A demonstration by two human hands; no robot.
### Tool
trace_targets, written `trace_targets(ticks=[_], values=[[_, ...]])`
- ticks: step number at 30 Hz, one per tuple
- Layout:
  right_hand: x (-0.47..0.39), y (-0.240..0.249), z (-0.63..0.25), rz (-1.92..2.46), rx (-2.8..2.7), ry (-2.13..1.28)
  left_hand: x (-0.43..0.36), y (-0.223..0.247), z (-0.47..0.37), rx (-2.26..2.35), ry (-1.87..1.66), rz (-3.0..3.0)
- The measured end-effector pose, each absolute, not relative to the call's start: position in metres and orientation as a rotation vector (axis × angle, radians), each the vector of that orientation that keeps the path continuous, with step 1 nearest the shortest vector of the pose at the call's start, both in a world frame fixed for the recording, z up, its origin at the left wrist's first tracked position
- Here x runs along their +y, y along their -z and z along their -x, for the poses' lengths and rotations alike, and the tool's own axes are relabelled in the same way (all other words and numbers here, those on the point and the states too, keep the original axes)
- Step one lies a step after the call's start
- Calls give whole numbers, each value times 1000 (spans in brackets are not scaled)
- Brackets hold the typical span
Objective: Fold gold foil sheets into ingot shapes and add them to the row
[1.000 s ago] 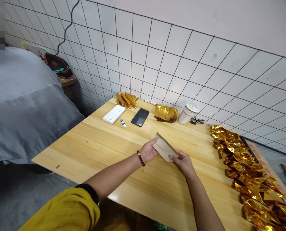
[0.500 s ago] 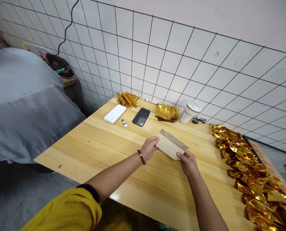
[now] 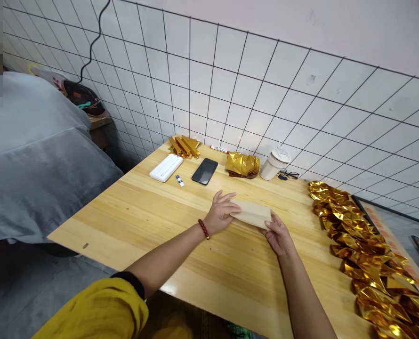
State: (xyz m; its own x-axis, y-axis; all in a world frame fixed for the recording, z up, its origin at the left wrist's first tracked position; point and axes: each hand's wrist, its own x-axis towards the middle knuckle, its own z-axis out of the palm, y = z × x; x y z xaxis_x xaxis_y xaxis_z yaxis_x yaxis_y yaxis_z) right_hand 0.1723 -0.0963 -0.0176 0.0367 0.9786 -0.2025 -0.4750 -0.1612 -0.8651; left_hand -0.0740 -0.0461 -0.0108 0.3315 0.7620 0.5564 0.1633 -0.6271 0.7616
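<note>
Between my hands, above the wooden table (image 3: 153,221), is a folded sheet of pale beige paper (image 3: 252,214). My left hand (image 3: 221,214) pinches its left end, with the thumb hidden in part and some fingers stretched out above. At the paper's right end my right hand (image 3: 279,235) grips the edge between thumb and fingers. A red bead bracelet (image 3: 204,229) is on my left wrist. Beyond the paper lies a stack of gold foil sheets (image 3: 242,165).
Along the far side are a white power bank (image 3: 166,168), a black phone (image 3: 204,171), a small blue-and-white stick (image 3: 180,181), gold strips (image 3: 184,147), a marker (image 3: 219,149), a lidded cup (image 3: 274,164) and glasses (image 3: 289,174). Crumpled gold foil pieces (image 3: 368,254) line the right. A person (image 3: 36,155) sits left.
The paper has turned more level and now looks narrower, its darker flap no longer standing out. My left fingers have lifted and spread over its left end; the right hand has shifted its hold.
</note>
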Motion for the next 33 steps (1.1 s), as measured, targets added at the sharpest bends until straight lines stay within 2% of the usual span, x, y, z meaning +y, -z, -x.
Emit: trace_targets(ticks=[6, 9, 20, 28, 33], values=[[-91, 28, -173, 924, -692, -1207, -48, 8, 68, 787, -1261, -1089], [-93, 28, -172, 915, -898, -1225, -50, 5, 66, 701, -1197, -879], [-104, 29, -160, 1179, -1014, -1204, -56, 6, 64, 639, -881, -915], [-105, 26, -160, 1190, -1035, -1202, -55, 14, 60, 787, -892, -961], [-103, 34, -164, 1222, -1020, -1168, -57, 8, 61, 725, -860, -994]])
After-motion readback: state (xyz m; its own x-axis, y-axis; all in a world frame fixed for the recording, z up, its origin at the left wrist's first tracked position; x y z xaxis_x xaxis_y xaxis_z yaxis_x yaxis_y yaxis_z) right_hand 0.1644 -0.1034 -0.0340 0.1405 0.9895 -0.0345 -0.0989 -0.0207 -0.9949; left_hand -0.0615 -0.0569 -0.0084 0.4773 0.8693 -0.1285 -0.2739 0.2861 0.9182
